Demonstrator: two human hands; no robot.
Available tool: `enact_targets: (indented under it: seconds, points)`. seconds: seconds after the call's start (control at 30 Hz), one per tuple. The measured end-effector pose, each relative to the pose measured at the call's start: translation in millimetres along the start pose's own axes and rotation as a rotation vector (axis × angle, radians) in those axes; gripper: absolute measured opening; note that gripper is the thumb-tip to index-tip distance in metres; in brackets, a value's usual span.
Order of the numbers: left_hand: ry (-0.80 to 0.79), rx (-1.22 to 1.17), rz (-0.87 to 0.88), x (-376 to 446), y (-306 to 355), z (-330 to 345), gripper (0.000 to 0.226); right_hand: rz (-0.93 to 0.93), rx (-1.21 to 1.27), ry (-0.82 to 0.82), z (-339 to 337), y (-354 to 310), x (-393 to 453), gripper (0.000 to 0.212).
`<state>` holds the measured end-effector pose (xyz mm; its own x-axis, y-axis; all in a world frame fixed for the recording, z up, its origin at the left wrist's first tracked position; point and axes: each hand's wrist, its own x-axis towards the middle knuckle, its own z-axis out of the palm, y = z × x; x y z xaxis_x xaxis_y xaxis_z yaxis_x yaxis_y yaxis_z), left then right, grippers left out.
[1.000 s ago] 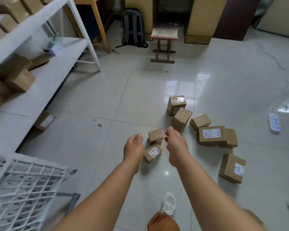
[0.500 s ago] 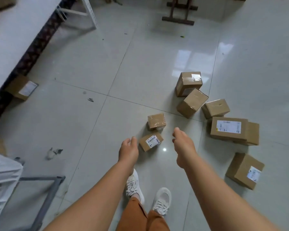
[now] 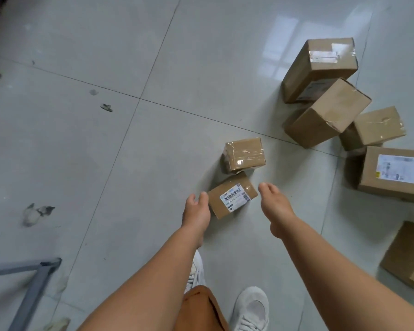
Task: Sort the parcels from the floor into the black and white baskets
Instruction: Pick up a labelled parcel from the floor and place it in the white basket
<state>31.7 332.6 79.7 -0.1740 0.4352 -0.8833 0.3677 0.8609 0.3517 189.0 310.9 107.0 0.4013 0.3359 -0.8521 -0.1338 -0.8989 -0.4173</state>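
The labelled parcel (image 3: 232,198) lies flat on the floor (image 3: 129,163), label up, between the two hands and touching the taped parcel (image 3: 244,154) just beyond it. The left hand (image 3: 196,211) is at its near left corner, fingers loosely bent, thumb at or against the edge; whether it touches I cannot tell. The right hand (image 3: 274,206) hangs just right of it, relaxed, holding nothing. To lift it well, I judge each grip should close on opposite short sides, low enough not to slip on the tape, and raise it straight so the taped parcel is not dragged. More parcels (image 3: 325,113) lie in a cluster well to the right; two are cut off by the frame. Neither basket is in view, so the label's sorting rule cannot be checked; the label print is too small to read.
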Motion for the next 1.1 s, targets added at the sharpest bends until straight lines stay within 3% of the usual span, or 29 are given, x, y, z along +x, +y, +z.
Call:
enact_targets:
  seconds: [0.3, 0.5, 0.6, 0.9, 1.1]
  points:
    - [-0.06, -0.013, -0.093, 88, -30, 34, 0.061, -0.01, -0.084, -0.014, 39, 32, 91, 0.057]
    - [-0.076, -0.18, -0.113, 89, -25, 35, 0.05, -0.061, -0.113, -0.048, 48, 32, 94, 0.051]
    - [0.008, -0.176, -0.089, 59, -13, 20, 0.052, -0.07, -0.095, -0.052, 40, 22, 65, 0.041]
    - [0.23, -0.23, -0.054, -88, 48, -41, 0.048, -0.026, 0.03, -0.039, -4, -53, -80, 0.049]
    - [0.233, -0.378, -0.014, -192, 82, -72, 0.048, -0.124, 0.086, 0.026, -50, -110, -173, 0.043]
